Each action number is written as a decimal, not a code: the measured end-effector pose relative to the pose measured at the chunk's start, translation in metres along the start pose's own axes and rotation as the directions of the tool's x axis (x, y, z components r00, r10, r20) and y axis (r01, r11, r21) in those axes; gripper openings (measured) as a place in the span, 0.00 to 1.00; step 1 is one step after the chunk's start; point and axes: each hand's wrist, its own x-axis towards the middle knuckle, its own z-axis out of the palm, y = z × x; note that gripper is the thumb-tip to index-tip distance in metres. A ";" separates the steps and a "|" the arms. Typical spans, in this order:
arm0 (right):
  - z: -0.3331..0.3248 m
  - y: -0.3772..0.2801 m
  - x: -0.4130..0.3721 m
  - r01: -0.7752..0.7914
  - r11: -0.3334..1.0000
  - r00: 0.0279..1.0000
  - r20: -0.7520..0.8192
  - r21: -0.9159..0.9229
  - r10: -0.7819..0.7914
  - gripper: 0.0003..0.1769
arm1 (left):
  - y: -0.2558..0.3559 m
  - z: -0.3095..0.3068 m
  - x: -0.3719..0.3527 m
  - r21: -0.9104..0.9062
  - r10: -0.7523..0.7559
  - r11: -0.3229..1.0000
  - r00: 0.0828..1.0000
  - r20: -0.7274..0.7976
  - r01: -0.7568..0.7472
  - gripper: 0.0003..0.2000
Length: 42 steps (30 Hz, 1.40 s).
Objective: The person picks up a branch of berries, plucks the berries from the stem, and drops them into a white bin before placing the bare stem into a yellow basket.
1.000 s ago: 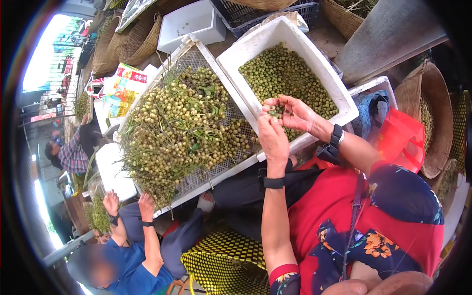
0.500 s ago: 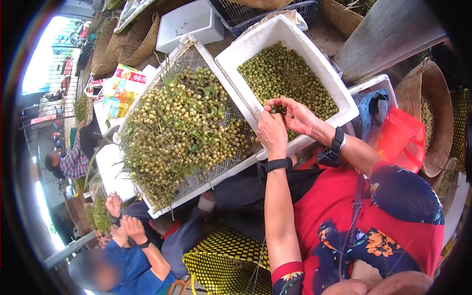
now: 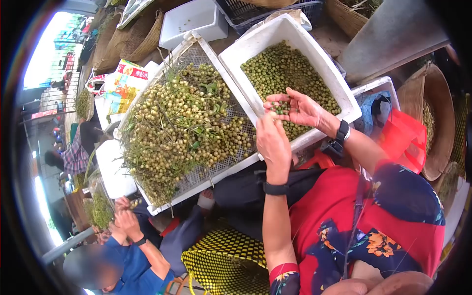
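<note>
My right hand is palm up over the near edge of a white foam box, cupping a few small green round fruits. Close against its fingers, my left hand has thumb and fingertips pinched together; anything between them is hidden. Loose green fruits cover the bottom of the foam box. Left of the box, a white-framed mesh tray bears a heap of similar yellow-green fruits on twigs with some leaves.
Another person in blue sits at lower left, hands near a fruit bunch. A yellow-black woven basket stands below the tray. Red bag and wicker basket are at right; a smaller white box is behind.
My right hand has opened out, fingers spreading so the fruits in its palm show. My left hand has shifted slightly down, a little apart from the palm. The other person's hands have come together lower.
</note>
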 end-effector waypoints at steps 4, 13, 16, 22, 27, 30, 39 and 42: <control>0.003 0.005 0.001 -0.041 0.999 0.997 -0.060 0.018 0.042 0.26 | -0.006 0.006 0.023 -0.039 -0.003 0.999 1.000 0.009 0.004 0.09; -0.014 0.013 0.000 -0.016 0.966 0.981 -0.188 -0.258 -0.034 0.11 | -0.028 0.045 0.020 0.262 0.143 0.958 0.987 -0.078 -0.118 0.06; 0.009 0.012 -0.009 -0.065 0.966 0.957 -0.289 -0.249 -0.010 0.14 | -0.043 0.050 0.019 -0.117 -0.117 0.988 0.988 -0.099 0.105 0.07; 0.012 0.018 -0.013 -0.047 0.917 0.968 -0.246 -0.395 -0.056 0.12 | -0.038 0.049 0.023 -0.247 -0.204 0.950 0.979 -0.021 0.193 0.09; -0.016 0.030 -0.005 0.057 0.873 0.971 -0.177 -0.485 -0.162 0.11 | -0.033 0.060 0.023 -0.129 -0.214 0.971 0.973 -0.083 0.202 0.11; -0.004 0.022 -0.011 -0.010 0.800 0.962 -0.225 -0.600 -0.157 0.09 | -0.034 0.048 0.014 -0.283 -0.224 0.938 0.973 -0.052 0.201 0.11; -0.025 -0.043 0.007 0.250 -0.400 0.931 0.332 -0.882 -0.151 0.12 | -0.053 -0.156 -0.128 -0.190 -0.457 0.878 0.655 -0.601 0.438 0.12; -0.001 -0.056 0.013 0.364 -0.676 0.857 0.514 -0.640 -0.025 0.12 | -0.128 -0.177 -0.190 -0.041 -0.500 0.763 0.548 -0.670 0.646 0.10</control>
